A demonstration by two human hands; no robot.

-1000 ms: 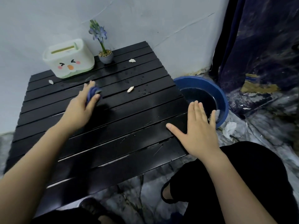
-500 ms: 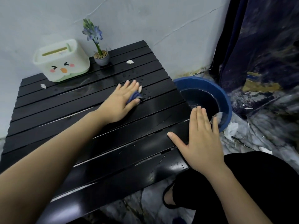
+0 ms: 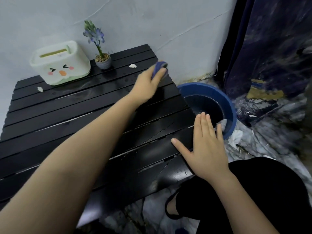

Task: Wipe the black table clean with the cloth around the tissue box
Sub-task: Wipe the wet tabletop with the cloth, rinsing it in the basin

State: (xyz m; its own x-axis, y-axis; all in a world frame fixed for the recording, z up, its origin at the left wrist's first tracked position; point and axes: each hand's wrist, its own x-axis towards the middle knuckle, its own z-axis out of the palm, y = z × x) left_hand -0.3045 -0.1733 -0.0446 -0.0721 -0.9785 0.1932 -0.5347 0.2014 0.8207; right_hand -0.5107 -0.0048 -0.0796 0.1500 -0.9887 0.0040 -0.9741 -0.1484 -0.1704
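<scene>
Table: the black slatted table (image 3: pixel 70 119) fills the left and middle of the view, its far edge against a pale wall (image 3: pixel 152 22); the slats look wet and shiny in places.
Left hand: the left hand (image 3: pixel 148 85) reaches across toward 1 o'clock, near the table's far right corner. It is blurred.
Left grip: the fingers are curled over the blue cloth (image 3: pixel 159 68) and hold it; how tightly, I cannot tell through the blur.
Cloth: bunched under the left fingertips at the table's right edge, at about 4 o'clock from the flower pot and just beside a white scrap (image 3: pixel 132 65).
Right hand: the right hand (image 3: pixel 205 146) lies flat at 4 o'clock on the near right corner of the table, fingers straight and close together, thumb spread to the left, holding nothing; the fingertips reach past the edge over the basin.
Tissue box: the white tissue box (image 3: pixel 60 63) with a cartoon face stands at 11 o'clock on the far left of the table, well apart from the cloth.
Flower pot: a small pot with a purple flower (image 3: pixel 101 53) stands just right of the box.
Second scrap: another white scrap (image 3: pixel 40 89) lies at 7 o'clock from the box.
Basin: a blue basin (image 3: pixel 228 105) sits on the floor at 3 o'clock, touching or just beside the table's right edge, with a pale rag (image 3: pixel 222 124) inside.
</scene>
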